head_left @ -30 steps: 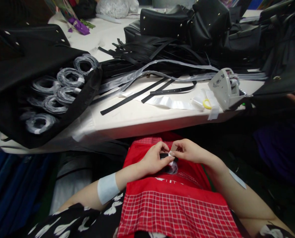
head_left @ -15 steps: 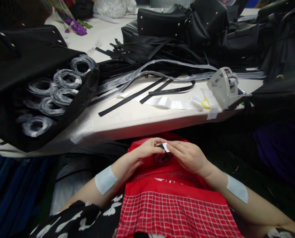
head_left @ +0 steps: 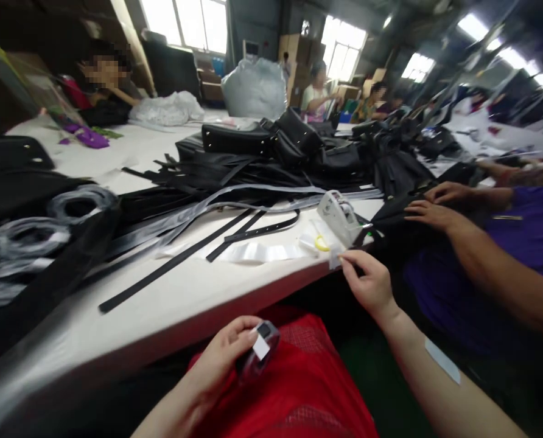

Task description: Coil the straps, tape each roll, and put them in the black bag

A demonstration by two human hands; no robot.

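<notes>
My left hand [head_left: 228, 347] grips a small dark coil [head_left: 254, 368], wrapped in what looks like clear film and bearing a white label [head_left: 261, 347], above my red apron [head_left: 290, 389]. At the table edge, the thumb and forefinger of my right hand [head_left: 369, 281] pinch the corner of a translucent film strip [head_left: 335, 261]. Just behind that strip stands a white tape dispenser [head_left: 338, 216]. Beside the dispenser lies a yellow ring [head_left: 321, 243].
Black straps [head_left: 171, 264] lie across the white table [head_left: 235, 280], with black bags [head_left: 235, 140] behind. Several clear-wrapped coils [head_left: 25, 237] are at the left. A co-worker's hands [head_left: 436, 210] rest on black material at the right. Other people sit farther back.
My hands have parted. The left keeps the labelled coil, while the right has moved to the film strip by the dispenser. The view has tilted up and turned right.
</notes>
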